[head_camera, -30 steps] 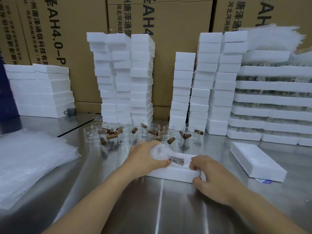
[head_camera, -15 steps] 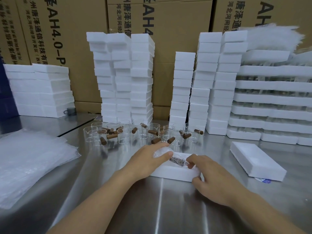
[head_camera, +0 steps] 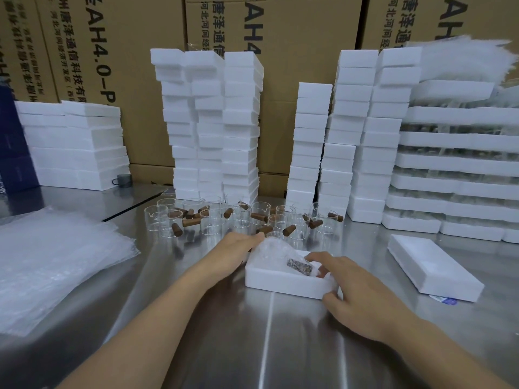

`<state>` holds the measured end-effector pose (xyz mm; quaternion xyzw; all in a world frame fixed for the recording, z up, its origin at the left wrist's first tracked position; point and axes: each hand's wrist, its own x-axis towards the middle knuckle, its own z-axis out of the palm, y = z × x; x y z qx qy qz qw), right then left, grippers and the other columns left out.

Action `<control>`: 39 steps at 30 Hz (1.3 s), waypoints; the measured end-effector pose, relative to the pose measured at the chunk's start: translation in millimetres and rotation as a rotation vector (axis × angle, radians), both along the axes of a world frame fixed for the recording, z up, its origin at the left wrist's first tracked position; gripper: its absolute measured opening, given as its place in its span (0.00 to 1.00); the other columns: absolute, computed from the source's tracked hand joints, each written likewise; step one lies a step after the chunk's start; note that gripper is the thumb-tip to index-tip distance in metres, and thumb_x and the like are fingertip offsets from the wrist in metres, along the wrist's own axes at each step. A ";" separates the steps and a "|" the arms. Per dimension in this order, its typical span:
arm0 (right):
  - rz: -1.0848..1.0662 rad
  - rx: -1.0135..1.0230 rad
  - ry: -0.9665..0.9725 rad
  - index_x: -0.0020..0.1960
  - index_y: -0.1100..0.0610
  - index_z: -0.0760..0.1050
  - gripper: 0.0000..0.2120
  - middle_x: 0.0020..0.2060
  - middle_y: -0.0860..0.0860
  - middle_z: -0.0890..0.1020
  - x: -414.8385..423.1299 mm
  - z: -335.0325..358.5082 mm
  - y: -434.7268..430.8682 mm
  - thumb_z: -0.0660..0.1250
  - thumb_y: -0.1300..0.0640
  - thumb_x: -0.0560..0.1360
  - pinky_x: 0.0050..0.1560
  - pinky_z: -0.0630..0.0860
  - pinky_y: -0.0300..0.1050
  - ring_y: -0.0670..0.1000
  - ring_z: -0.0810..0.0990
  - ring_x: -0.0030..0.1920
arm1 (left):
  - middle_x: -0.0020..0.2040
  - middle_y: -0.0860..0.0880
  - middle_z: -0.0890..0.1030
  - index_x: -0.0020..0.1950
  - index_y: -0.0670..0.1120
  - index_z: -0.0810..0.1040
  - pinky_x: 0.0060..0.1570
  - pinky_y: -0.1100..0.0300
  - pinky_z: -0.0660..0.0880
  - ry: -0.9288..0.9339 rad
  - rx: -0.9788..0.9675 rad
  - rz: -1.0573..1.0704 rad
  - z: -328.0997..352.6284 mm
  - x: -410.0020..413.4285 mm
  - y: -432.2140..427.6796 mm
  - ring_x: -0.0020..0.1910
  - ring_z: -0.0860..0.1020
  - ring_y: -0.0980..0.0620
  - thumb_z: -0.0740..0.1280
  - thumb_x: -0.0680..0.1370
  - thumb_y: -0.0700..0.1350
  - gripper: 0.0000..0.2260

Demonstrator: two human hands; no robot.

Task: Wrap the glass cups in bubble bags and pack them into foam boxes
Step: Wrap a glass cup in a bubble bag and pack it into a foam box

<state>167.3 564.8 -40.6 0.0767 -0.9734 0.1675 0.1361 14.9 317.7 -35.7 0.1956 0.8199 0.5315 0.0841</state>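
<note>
Bright, even light; glare streaks my steel desk (head_camera: 266, 332) at 6 o'clock, faint shadows under my left hand (head_camera: 238, 248) and right hand (head_camera: 356, 290), edges bowed.

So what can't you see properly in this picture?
All from the head view:
1. The bubble bag clouds whatever is inside; only a brown handle shows.
2. The left hand: its far side sits behind the bag, so its grip is unclear.
3. The blue label: mostly under the foam lid, too small to read.
4. The cardboard boxes: their print is cut by the top edge and covered by the foam stacks.
</note>
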 end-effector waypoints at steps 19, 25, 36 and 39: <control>-0.013 0.020 0.011 0.73 0.29 0.56 0.31 0.60 0.37 0.73 -5.9 -7.4 3.9 0.59 0.49 0.74 0.58 0.75 0.43 0.39 0.74 0.55 | 0.59 0.59 0.85 0.62 0.55 0.85 0.49 0.66 0.81 -0.055 0.070 -0.096 4.7 0.8 -6.2 0.55 0.86 0.58 0.69 0.78 0.33 0.20; -0.006 0.030 0.037 0.73 0.30 0.56 0.31 0.60 0.37 0.73 -6.5 -8.3 4.2 0.59 0.49 0.74 0.59 0.74 0.42 0.40 0.72 0.58 | 0.60 0.56 0.86 0.49 0.49 0.86 0.59 0.60 0.79 -0.065 0.094 -0.102 5.3 -8.5 -20.0 0.63 0.82 0.53 0.74 0.78 0.39 0.05; 0.063 0.009 0.045 0.72 0.26 0.58 0.35 0.61 0.35 0.72 -2.3 -1.9 -0.3 0.60 0.56 0.74 0.56 0.68 0.33 0.31 0.69 0.53 | 0.74 0.57 0.73 0.72 0.70 0.75 0.69 0.57 0.71 -0.115 0.049 -0.314 10.1 -4.2 -18.7 0.72 0.73 0.57 0.82 0.70 0.55 0.32; 0.064 0.017 0.021 0.70 0.28 0.60 0.32 0.64 0.35 0.73 -1.8 0.0 -2.3 0.58 0.55 0.73 0.60 0.73 0.41 0.35 0.70 0.57 | 0.72 0.61 0.79 0.70 0.71 0.78 0.72 0.55 0.72 -0.064 0.027 -0.289 6.5 -4.5 -12.5 0.70 0.77 0.58 0.83 0.72 0.56 0.29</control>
